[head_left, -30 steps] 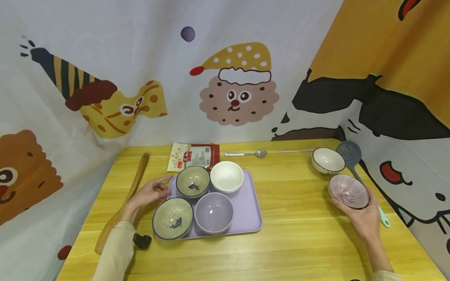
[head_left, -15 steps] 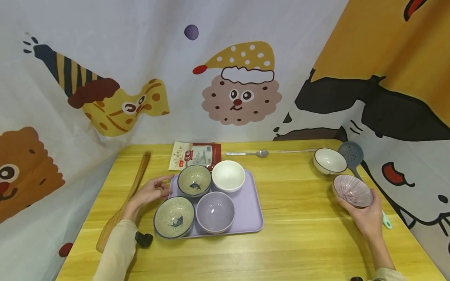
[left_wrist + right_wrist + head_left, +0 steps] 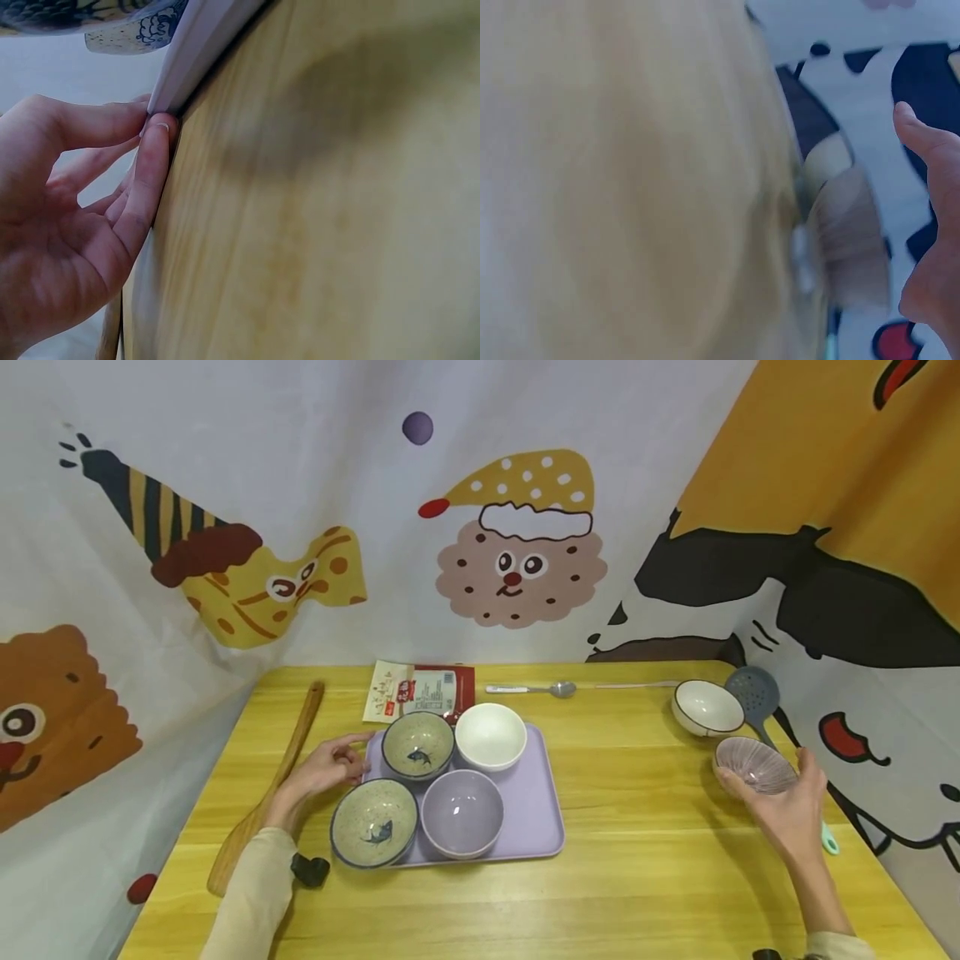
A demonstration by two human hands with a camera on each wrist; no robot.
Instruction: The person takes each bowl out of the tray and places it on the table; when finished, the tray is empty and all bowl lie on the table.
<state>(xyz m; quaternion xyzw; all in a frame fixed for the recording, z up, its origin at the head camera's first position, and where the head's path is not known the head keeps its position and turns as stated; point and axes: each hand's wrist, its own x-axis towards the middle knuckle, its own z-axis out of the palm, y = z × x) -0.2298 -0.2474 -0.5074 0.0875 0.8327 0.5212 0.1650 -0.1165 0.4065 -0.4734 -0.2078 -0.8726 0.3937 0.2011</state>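
My left hand (image 3: 352,760) rests at the left rim of a lilac tray (image 3: 536,802). In the left wrist view its fingertips (image 3: 156,131) pinch the tray's edge (image 3: 202,45). The tray carries two speckled fish bowls (image 3: 417,745) (image 3: 373,822), a white bowl (image 3: 491,737) and a lilac bowl (image 3: 462,814). My right hand (image 3: 772,785) cups a pink ribbed bowl (image 3: 753,764) near the table's right edge. The right wrist view is blurred; it shows that bowl (image 3: 851,240) beside my palm (image 3: 930,225).
A dark-rimmed white bowl (image 3: 705,707) and a grey slotted ladle (image 3: 752,687) lie at the back right. A metal spoon (image 3: 532,689) and a red-white packet (image 3: 420,692) sit behind the tray. A wooden spatula (image 3: 270,789) lies along the left.
My right hand has carried the pink bowl a little farther back and levelled it from its earlier tilt. The left hand has stayed at the tray's rim.
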